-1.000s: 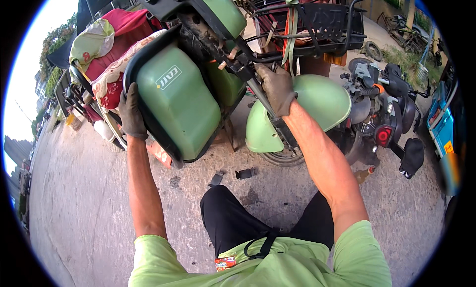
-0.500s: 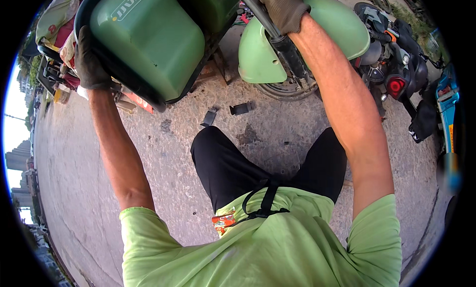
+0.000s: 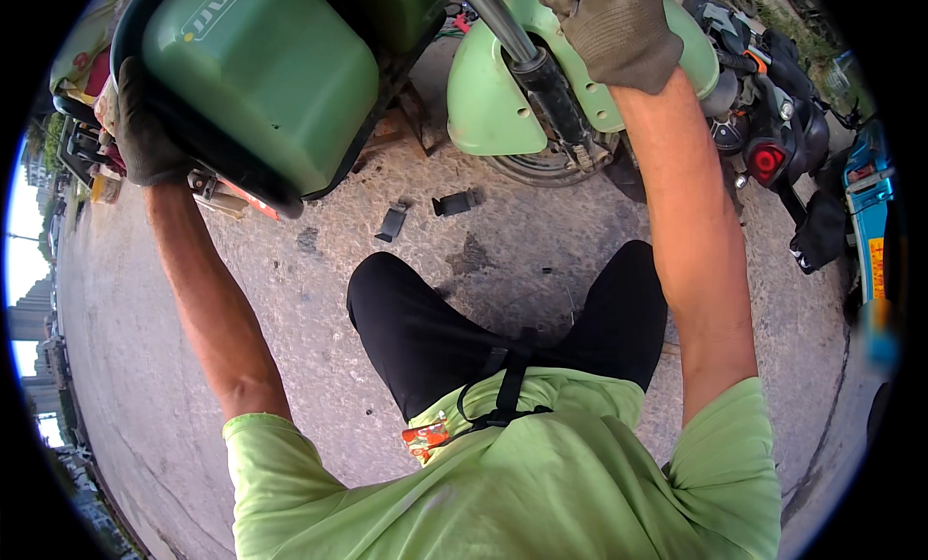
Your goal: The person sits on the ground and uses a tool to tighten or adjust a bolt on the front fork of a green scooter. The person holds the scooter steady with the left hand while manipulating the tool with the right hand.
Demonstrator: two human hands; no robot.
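Note:
My left hand (image 3: 150, 134), in a dark knitted glove, grips the black-edged side of a large green moulded panel (image 3: 261, 76). The panel leans at the upper left, and my fingertips lie along its edge. My right hand (image 3: 626, 36), gloved the same way, is raised over a light green mudguard (image 3: 483, 101). Its fingers are curled closed; whatever is inside them is hidden. Just left of that hand, a fork leg (image 3: 551, 81) with a shiny tube and a black lower part slants down to the wheel (image 3: 527, 170) under the mudguard.
Two small black angular pieces, one flat (image 3: 391, 221) and one beside it (image 3: 455, 203), lie on the concrete ground (image 3: 319, 338). A dark scooter (image 3: 773, 144) with a red tail light stands at the right, near a blue object (image 3: 870, 202). Cloth and clutter sit at the far left.
My right hand has moved right and toward me, away from the fork tube. My left hand keeps its hold on the panel, and the whole view has shifted slightly.

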